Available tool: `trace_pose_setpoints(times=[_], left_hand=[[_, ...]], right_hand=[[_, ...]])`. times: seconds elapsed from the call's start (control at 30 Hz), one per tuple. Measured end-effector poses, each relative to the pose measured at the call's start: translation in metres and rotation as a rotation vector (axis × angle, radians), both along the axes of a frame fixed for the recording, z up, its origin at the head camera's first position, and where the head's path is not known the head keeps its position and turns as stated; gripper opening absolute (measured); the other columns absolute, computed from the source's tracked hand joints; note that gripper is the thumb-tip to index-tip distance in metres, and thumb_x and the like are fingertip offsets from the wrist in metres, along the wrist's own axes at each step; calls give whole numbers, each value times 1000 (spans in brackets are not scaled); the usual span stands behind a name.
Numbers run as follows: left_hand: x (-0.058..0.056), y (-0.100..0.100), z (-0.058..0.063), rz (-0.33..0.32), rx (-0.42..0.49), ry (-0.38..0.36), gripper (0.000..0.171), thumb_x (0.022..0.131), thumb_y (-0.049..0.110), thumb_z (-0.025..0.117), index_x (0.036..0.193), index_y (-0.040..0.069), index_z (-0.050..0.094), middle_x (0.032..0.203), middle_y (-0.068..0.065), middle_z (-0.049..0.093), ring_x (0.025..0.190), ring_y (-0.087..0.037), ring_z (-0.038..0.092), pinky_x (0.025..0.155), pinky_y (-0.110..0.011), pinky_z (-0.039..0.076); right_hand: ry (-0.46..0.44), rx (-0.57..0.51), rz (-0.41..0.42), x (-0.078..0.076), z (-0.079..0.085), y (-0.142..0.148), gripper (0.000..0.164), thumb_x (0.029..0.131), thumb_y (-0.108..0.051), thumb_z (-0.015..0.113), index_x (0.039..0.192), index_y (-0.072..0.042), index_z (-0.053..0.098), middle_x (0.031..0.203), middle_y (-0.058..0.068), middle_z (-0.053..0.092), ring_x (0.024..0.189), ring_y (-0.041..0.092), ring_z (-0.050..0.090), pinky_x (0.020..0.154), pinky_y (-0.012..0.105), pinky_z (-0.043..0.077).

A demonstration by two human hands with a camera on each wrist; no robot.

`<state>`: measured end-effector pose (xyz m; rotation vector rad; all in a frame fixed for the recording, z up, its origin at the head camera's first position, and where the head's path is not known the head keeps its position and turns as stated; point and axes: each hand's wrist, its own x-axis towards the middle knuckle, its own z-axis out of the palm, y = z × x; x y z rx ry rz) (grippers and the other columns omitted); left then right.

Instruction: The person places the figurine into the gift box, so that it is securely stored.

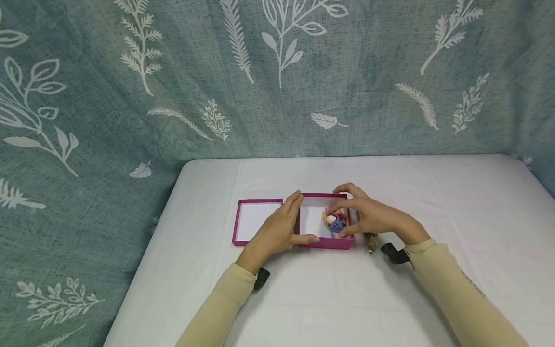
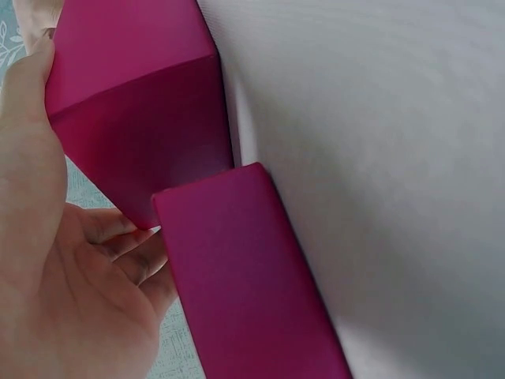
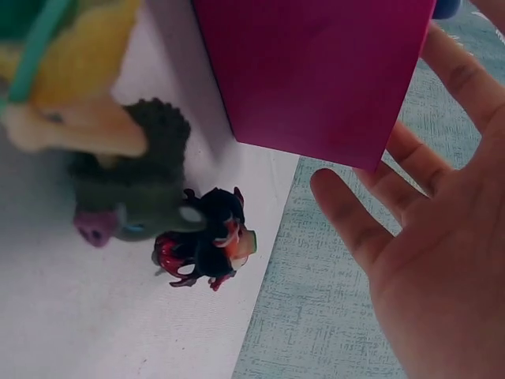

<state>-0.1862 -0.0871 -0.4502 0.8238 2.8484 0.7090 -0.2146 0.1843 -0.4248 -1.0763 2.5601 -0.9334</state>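
While the left hand (image 1: 277,224) grips the magenta box (image 1: 327,243), the right hand (image 1: 373,212) pinches a small blue-clad figurine (image 1: 334,222) inside it.
The left thumb lies along the near rim, fingers at the far-left corner; the right thumb and index finger meet the figurine near the box's right wall. Left of the box lies a shallow lid (image 1: 236,224). In the right-wrist view, a boar figure (image 3: 138,209) and a red-and-black figure (image 3: 209,245) stand beside the box. Dark lettering (image 1: 472,283) on the right sleeve (image 1: 464,301) is too small to read.

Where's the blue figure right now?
In the head view, the right hand holds the blue figure in or above the right half of the magenta box.
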Motion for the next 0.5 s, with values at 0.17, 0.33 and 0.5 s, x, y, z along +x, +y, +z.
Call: trace_pose_setpoints(times=[0.17,0.33,0.5], left_hand=[[0,0,0,0,-11,18,112,80,67,66,156,3,15,164,-9,14,146,-26,31,116,-40,35],[0,0,0,2,-18,23,112,80,68,66,156,2,16,164,-9,15,145,-26,33,115,-40,36],[0,0,-1,5,-18,16,112,80,68,66,156,3,16,164,-9,15,146,-26,32,115,-40,36]], right_hand=[[-18,5,34,-4,1,0,50,71,-37,87,117,-26,69,145,16,33,134,36,29,103,63,36],[-29,5,65,-6,3,-1,50,70,-32,88,116,-25,70,144,17,33,134,36,28,102,61,36],[-43,10,69,-6,4,-3,47,70,-30,88,113,-27,70,144,17,32,135,36,27,103,61,35]])
